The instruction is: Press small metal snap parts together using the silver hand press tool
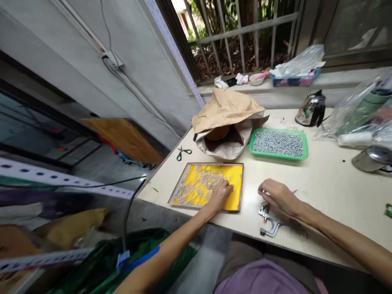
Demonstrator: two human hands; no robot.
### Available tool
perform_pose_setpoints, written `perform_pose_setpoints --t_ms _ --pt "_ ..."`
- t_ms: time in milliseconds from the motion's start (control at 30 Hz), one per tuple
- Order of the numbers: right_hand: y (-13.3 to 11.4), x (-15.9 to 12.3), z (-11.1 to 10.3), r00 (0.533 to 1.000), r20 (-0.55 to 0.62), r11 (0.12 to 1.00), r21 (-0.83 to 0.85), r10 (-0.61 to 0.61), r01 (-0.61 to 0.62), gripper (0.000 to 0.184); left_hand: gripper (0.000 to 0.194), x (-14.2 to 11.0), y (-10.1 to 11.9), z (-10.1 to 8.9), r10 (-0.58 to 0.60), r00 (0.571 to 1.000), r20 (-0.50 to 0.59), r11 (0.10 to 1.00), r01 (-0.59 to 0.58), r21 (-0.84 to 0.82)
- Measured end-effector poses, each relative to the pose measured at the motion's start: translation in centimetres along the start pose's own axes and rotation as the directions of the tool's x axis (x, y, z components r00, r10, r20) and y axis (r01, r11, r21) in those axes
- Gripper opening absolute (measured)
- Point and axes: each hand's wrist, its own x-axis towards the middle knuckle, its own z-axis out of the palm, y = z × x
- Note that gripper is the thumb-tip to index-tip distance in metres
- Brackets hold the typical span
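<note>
My left hand [220,194] rests over the right half of a shallow brown-edged tray [243,173] with a yellow bottom. Its fingers are curled down, pressed together beside small metal pins [199,183] strewn across the tray; whatever they pinch is hidden. On the right, my right hand [277,196] is raised a little above the table with thumb and fingertips together. A tiny pale thing shows at those fingertips, too small to name. Just below it lies a metal tool with a C-shaped frame [274,228], resembling a micrometer, partly covered by the hand.
A green tub [306,147] full of metal pins stands at the back, beside an open brown paper bag [228,110]. Green-handled scissors [183,153] lie left. A kettle [309,108], a metal cup [372,159] and a plastic-wrapped bottle [361,108] stand right. The table's front edge [245,232] is near me.
</note>
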Motion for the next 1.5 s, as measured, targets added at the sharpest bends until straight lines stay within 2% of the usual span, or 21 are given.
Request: perform_pose_setpoints --t_ms 67,133,200,233,300,333,367,433,533,633,700,767,833,933,1067,1233,1400,1500 --pt "1.9 2.3 -2.2 0.972 -0.187 0.989 0.060 0.145 -0.136 0.015 0.017 0.4 -0.3 0.7 0.022 1.000 -0.016 0.999 -0.023 -0.025" --pt "4.5 4.7 -4.1 0.911 -0.307 0.961 0.094 0.276 -0.260 0.011 0.020 0.7 -0.4 0.8 0.030 0.999 -0.025 0.998 -0.031 -0.059" --pt "7.1 6.6 -5.3 0.854 -0.342 0.919 0.111 0.392 -0.378 0.011 0.022 0.8 -0.2 0.0 -0.002 1.000 -0.016 0.992 0.000 -0.127" --pt "8.1 7.2 -5.7 0.843 -0.332 0.903 0.084 0.424 -0.421 0.013 0.021 0.8 0.2 -0.6 -0.044 0.999 -0.012 0.982 0.041 -0.186" --pt "9.2 7.5 -5.8 0.845 -0.323 0.892 -0.004 0.427 -0.452 0.020 0.016 0.6 1.4 -2.1 -0.171 0.985 0.008 0.920 0.162 -0.357" --pt "9.1 7.2 -5.6 0.854 -0.312 0.895 -0.028 0.415 -0.445 0.023 0.014 0.4 2.3 -2.9 -0.250 0.968 0.028 0.856 0.234 -0.461" --pt "8.5 6.5 -5.4 0.870 -0.286 0.903 -0.038 0.401 -0.428 0.024 0.011 0.2 3.4 -3.5 -0.307 0.949 0.071 0.776 0.293 -0.559" --pt "6.4 4.2 -5.0 0.913 -0.191 0.928 -0.023 0.362 -0.372 0.025 0.011 -0.4 5.8 -4.3 -0.350 0.913 0.210 0.599 0.391 -0.699" --pt "1.9 -0.5 -4.5 0.961 -0.002 0.961 0.031 0.277 -0.276 0.027 0.016 -1.5 9.3 -4.3 -0.305 0.843 0.442 0.361 0.532 -0.766" --pt "-1.7 -5.6 -3.8 0.958 0.129 0.966 -0.007 0.255 -0.257 0.031 0.020 -2.3 11.8 -3.2 -0.265 0.749 0.607 0.197 0.659 -0.726" --pt "-3.0 -8.4 -3.2 0.945 0.146 0.956 -0.066 0.293 -0.286 0.032 0.024 -2.5 12.5 -2.5 -0.256 0.686 0.681 0.113 0.721 -0.684" --pt "-3.7 -10.4 -2.7 0.930 0.140 0.940 -0.098 0.339 -0.327 0.031 0.028 -2.7 12.9 -2.0 -0.246 0.644 0.725 0.058 0.756 -0.652" --pt "-4.2 -11.6 -2.0 0.919 0.131 0.927 -0.107 0.372 -0.360 0.029 0.031 -2.8 13.1 -1.8 -0.238 0.628 0.741 0.037 0.768 -0.639" --pt "-4.6 -12.4 -1.1 0.914 0.120 0.919 -0.130 0.388 -0.373 0.027 0.031 -2.8 13.2 -1.6 -0.242 0.627 0.740 0.058 0.771 -0.634" --pt "-4.7 -12.7 -0.5 0.911 0.139 0.916 -0.161 0.389 -0.366 0.028 0.028 -2.5 13.1 -1.5 -0.254 0.624 0.739 0.168 0.781 -0.602" --pt "-4.8 -12.5 -0.9 0.898 0.175 0.908 -0.200 0.403 -0.368 0.031 0.027 -2.0 12.7 -1.4 -0.232 0.631 0.740 0.291 0.771 -0.566" --pt "-5.0 -12.4 -0.9 0.905 0.166 0.905 -0.245 0.392 -0.347 0.030 0.025 -2.1 12.8 -1.5 -0.226 0.562 0.795 0.304 0.816 -0.491" --pt "-5.0 -12.5 -0.7 0.910 0.160 0.906 -0.262 0.382 -0.334 0.031 0.023 -2.3 13.1 -1.6 -0.268 0.562 0.783 0.315 0.819 -0.480"
